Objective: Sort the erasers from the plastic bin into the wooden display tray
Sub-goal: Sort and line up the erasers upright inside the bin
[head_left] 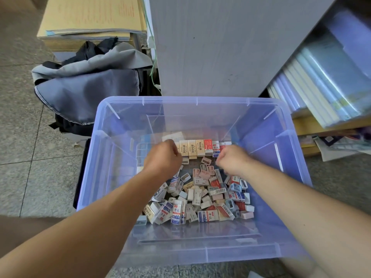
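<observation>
A translucent blue plastic bin [291, 177] stands on the floor. A loose heap of small boxed erasers [202, 195] covers its bottom, in white, beige, red and blue wrappers. At the far side of the heap a neat row of upright erasers [195, 147] stands side by side, beige ones with a red one at the right. Both my hands reach into the bin. My left hand [163, 157] hovers at the row's left end with curled fingers. My right hand [232, 159] is curled at the row's right end. Their backs hide the fingertips and whatever they hold. I cannot make out a wooden tray.
A grey and black backpack [86, 85] lies on the tiled floor left of the bin. Behind it sit stacked cardboard boxes [90, 17]. A grey cabinet side [220, 47] rises behind the bin. Shelves with wrapped notebooks [321, 81] are at the right.
</observation>
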{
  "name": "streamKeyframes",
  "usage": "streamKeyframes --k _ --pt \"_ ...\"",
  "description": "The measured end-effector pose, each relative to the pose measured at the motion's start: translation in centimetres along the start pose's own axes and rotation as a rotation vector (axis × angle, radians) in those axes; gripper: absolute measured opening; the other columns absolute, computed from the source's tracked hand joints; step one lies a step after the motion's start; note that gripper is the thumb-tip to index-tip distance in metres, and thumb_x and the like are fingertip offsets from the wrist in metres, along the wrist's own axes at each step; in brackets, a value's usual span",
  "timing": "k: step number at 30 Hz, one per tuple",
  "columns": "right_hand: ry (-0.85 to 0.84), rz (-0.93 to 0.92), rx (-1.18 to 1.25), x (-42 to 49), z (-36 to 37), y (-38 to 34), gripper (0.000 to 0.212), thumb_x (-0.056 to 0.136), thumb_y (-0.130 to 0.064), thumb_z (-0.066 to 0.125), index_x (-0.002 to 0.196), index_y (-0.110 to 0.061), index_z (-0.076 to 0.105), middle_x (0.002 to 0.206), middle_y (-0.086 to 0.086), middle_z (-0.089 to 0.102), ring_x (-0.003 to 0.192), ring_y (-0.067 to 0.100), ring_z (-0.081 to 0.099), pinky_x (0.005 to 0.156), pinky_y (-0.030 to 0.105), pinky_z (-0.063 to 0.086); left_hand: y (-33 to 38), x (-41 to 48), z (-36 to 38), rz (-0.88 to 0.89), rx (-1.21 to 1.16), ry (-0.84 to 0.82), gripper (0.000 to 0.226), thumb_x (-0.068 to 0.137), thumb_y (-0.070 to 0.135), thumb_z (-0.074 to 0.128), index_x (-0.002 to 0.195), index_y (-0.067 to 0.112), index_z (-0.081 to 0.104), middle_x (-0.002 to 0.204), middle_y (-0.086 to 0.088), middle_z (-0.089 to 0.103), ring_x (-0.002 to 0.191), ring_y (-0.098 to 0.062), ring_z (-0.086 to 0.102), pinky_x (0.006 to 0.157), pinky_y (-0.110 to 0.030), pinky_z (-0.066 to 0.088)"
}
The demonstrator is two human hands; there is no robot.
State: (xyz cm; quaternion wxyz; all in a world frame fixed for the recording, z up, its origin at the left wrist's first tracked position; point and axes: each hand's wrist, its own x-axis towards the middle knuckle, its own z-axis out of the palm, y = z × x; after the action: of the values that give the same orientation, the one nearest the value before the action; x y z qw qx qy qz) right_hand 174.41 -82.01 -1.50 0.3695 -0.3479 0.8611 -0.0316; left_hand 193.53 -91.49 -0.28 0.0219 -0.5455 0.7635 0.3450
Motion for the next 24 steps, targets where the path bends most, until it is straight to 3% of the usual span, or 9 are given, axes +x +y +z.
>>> streamKeyframes --k 3,6,10,12,15,19,20,22,24 --pt "-0.225 -0.151 -0.093 -2.2 -0.5 0.4 0.012 0.083 -0.026 0.083 0.078 -0.023 0.072 0.084 -0.006 0.071 0.084 0.017 0.067 0.08 0.031 0.055 0.7 -1.3 0.8 0.203 0.025 -0.326 0.008 0.099 0.018 0.061 0.098 0.022 0.068 0.093 0.005 0.068 0.083 -0.011 0.064 0.072 -0.023 0.054" --pt "-0.365 -0.199 -0.157 -3.4 0.0 0.7 0.021 0.074 -0.03 0.09 0.077 -0.03 0.069 0.086 -0.012 0.069 0.085 0.011 0.067 0.078 0.028 0.054 0.5 -2.4 2.2 0.297 0.128 -0.561 0.022 0.094 0.032 0.07 0.115 0.023 0.069 0.101 0.007 0.068 0.09 -0.012 0.065 0.082 -0.028 0.057" --pt "-0.427 -0.186 -0.21 -3.7 0.8 1.3 0.024 0.081 -0.023 0.085 0.101 -0.026 0.072 0.099 -0.004 0.071 0.089 0.015 0.069 0.077 0.027 0.055 0.1 -2.5 3.0 0.328 0.24 -0.635 0.043 0.087 0.038 0.078 0.127 0.025 0.067 0.112 0.007 0.067 0.099 -0.015 0.063 0.092 -0.034 0.055" --pt "-0.401 -0.192 -0.146 -3.9 0.7 1.4 0.01 0.087 -0.026 0.08 0.092 -0.025 0.071 0.084 -0.008 0.068 0.076 0.011 0.064 0.069 0.025 0.051 0.1 -2.5 3.0 0.359 0.285 -0.637 0.054 0.083 0.043 0.081 0.131 0.028 0.063 0.112 0.008 0.066 0.096 -0.014 0.059 0.086 -0.031 0.05" --pt "-0.215 -0.167 0.061 -2.8 0.7 1.3 0.016 0.093 -0.03 0.072 0.096 -0.014 0.075 0.08 -0.01 0.063 0.073 0.009 0.056 0.066 0.025 0.042 0.0 -2.8 3.2 0.411 0.345 -0.576 0.056 0.083 0.044 0.081 0.133 0.027 0.062 0.104 0.008 0.063 0.09 -0.014 0.054 0.078 -0.029 0.043" --pt "0.23 0.049 0.37 0.1 1.5 1.6 0.026 0.097 -0.028 0.066 0.116 -0.012 0.071 0.1 0.005 0.072 0.088 0.027 0.067 0.079 0.038 0.057 -0.2 -2.7 3.6 0.335 0.209 -0.518 0.033 0.083 0.032 0.081 0.111 0.026 0.065 0.098 0.009 0.061 0.09 -0.015 0.058 0.075 -0.03 0.05" --pt "0.302 0.112 0.379 0.6 1.7 1.8 0.026 0.096 -0.028 0.067 0.116 -0.012 0.07 0.102 0.007 0.072 0.088 0.029 0.068 0.076 0.036 0.058 -0.3 -2.5 3.6 0.307 0.166 -0.524 0.026 0.083 0.029 0.081 0.102 0.025 0.063 0.095 0.008 0.061 0.087 -0.016 0.058 0.073 -0.031 0.051" --pt "0.361 0.215 0.374 1.4 2.1 2.0 0.021 0.095 -0.022 0.068 0.111 -0.009 0.066 0.1 0.01 0.071 0.076 0.024 0.064 0.052 0.021 0.048 -0.3 -2.1 3.3 0.251 0.053 -0.56 0.023 0.084 0.025 0.08 0.094 0.023 0.06 0.091 0.004 0.062 0.079 -0.014 0.057 0.07 -0.03 0.051" --pt "0.396 0.25 0.373 2.2 2.3 2.0 0.021 0.095 -0.019 0.067 0.112 -0.006 0.065 0.1 0.012 0.07 0.072 0.022 0.059 0.05 0.018 0.041 -0.1 -1.6 2.8 0.216 -0.044 -0.571 0.02 0.087 0.023 0.079 0.093 0.021 0.06 0.088 0.003 0.063 0.075 -0.012 0.056 0.066 -0.025 0.049"
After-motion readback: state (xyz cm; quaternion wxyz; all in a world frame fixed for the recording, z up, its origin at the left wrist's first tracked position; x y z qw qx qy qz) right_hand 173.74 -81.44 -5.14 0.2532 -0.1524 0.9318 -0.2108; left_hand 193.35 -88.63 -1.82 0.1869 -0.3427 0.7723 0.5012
